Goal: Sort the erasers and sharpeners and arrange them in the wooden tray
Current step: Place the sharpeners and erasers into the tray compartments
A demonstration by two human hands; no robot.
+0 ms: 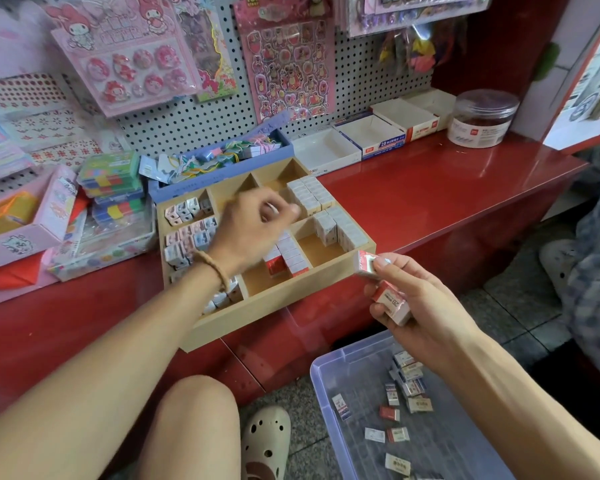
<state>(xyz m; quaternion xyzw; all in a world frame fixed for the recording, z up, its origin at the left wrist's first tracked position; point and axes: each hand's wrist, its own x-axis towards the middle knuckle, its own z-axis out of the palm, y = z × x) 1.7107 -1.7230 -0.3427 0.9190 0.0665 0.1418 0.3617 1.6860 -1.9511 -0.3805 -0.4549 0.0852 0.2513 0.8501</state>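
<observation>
Erasers (392, 301): small, light, stiff wrapped blocks, sleeves likely slick; pinch across long sides; right hand (420, 306) clamps several; left hand (253, 226) blurred over tray (274, 306), grip unclear.

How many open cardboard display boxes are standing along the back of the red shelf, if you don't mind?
4: a white box, a blue-fronted box, a red-fronted box, and a white box beside the jar.

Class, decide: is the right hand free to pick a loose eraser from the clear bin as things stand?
Probably not yet: the right hand hangs just above the bin with nothing between, but it already grips red erasers.
</observation>
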